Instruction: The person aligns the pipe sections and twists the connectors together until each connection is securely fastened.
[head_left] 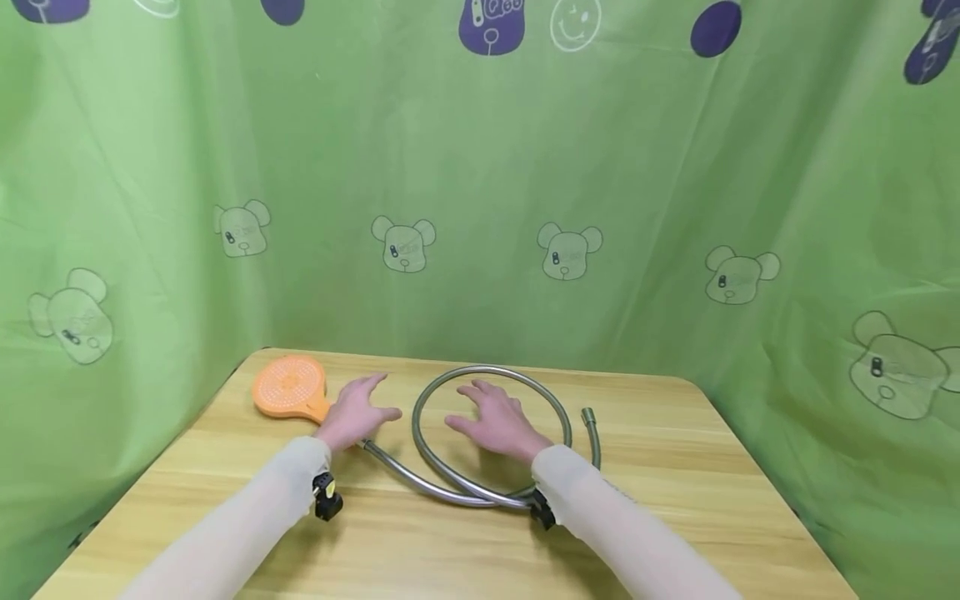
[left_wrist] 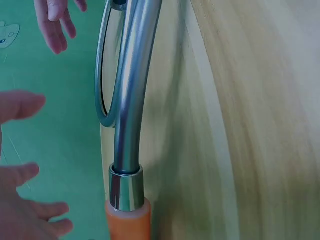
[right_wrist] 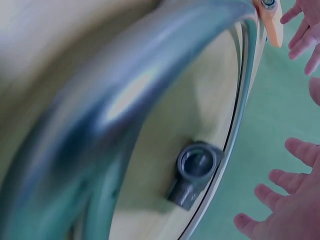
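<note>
An orange shower head (head_left: 288, 386) lies face up on the wooden table at the back left. Its handle runs under my left hand (head_left: 356, 414), which hovers with fingers spread and holds nothing. A metal collar (left_wrist: 126, 190) joins the handle to a silver shower hose (head_left: 492, 368), looped in the middle of the table. Above that loop my right hand (head_left: 498, 421) is spread too, gripping nothing. Inside the loop, the right wrist view shows a small dark grey fitting with a round opening (right_wrist: 186, 192); in the head view it is hidden.
The hose's other end (head_left: 588, 417) lies to the right of the loop. A green curtain (head_left: 480, 308) with printed bear heads surrounds the table (head_left: 660, 533) at the back and sides. Each wrist carries a small black camera (head_left: 327, 497).
</note>
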